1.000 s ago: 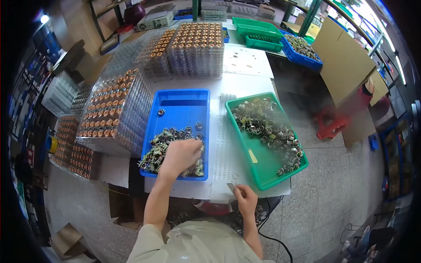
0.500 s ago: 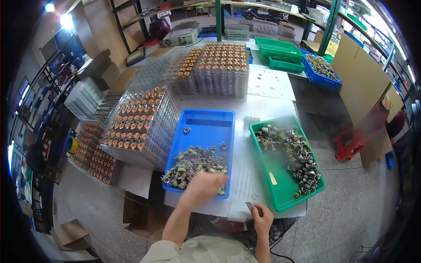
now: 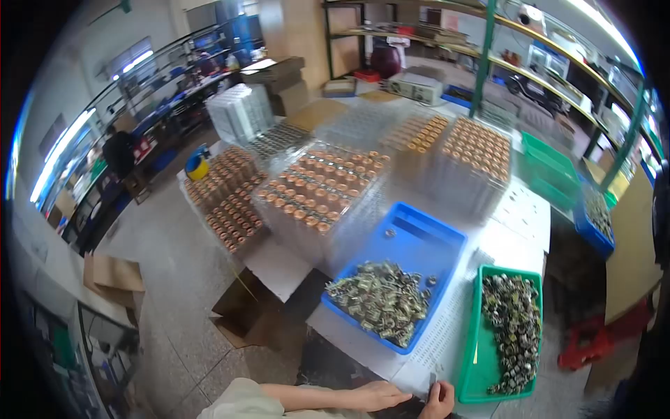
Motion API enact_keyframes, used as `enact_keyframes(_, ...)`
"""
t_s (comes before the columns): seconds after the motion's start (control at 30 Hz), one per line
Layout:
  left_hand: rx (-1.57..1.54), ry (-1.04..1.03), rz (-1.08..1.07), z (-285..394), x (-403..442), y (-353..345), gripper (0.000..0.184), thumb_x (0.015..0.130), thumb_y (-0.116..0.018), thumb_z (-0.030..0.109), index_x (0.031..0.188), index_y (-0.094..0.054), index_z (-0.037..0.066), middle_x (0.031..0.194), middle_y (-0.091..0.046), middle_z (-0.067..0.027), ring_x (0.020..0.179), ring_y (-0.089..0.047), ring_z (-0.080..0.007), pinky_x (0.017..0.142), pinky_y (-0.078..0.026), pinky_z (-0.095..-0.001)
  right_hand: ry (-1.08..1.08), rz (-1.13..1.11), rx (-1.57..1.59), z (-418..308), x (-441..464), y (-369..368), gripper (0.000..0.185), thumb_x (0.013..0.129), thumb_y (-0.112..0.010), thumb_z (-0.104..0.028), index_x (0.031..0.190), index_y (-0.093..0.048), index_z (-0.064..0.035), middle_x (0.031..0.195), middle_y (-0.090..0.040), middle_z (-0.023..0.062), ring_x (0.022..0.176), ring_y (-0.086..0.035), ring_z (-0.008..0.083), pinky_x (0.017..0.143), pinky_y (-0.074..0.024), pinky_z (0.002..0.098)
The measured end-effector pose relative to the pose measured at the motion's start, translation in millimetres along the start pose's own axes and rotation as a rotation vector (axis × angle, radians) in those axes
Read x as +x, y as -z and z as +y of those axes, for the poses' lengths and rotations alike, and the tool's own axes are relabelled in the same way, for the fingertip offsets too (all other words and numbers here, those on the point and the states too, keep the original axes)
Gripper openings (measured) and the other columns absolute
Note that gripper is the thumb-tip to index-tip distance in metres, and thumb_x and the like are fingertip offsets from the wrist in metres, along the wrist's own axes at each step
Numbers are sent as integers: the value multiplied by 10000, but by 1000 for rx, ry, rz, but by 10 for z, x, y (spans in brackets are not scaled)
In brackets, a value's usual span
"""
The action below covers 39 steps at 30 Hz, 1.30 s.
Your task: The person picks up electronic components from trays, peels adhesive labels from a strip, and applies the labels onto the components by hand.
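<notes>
by the table [image 3: 343, 336], a strip [image 3: 433, 378] juts from right grip [image 3: 438, 401].

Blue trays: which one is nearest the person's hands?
The near blue tray, left of the green tray; the far blue tray, at right, sits much farther off.

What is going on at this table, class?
A person brings both hands close together at the table's near edge. The right hand pinches a small flat piece; whether the left hand holds anything is unclear. Small parts lie heaped in the blue tray and the green tray. Stacked clear trays hold copper-coloured rings.
</notes>
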<state>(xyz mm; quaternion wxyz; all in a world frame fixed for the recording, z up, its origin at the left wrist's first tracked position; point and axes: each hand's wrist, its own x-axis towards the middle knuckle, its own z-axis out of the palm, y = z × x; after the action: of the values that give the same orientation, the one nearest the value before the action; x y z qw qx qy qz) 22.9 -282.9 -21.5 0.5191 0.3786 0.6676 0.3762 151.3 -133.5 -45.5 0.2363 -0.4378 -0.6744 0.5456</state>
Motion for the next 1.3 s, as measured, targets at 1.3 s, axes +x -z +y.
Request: enact_keyframes(1.3, -11, -331, 616, 102, 314, 175, 218, 827, -773, 77, 1015, -676, 24, 990, -703, -113, 917, -702, -267, 811, -553, -363, 4, 12, -9, 251, -29, 27, 161, 889, -733, -118, 1013, -734, -16, 967, -748, 123, 912, -701, 201, 849, -523, 314)
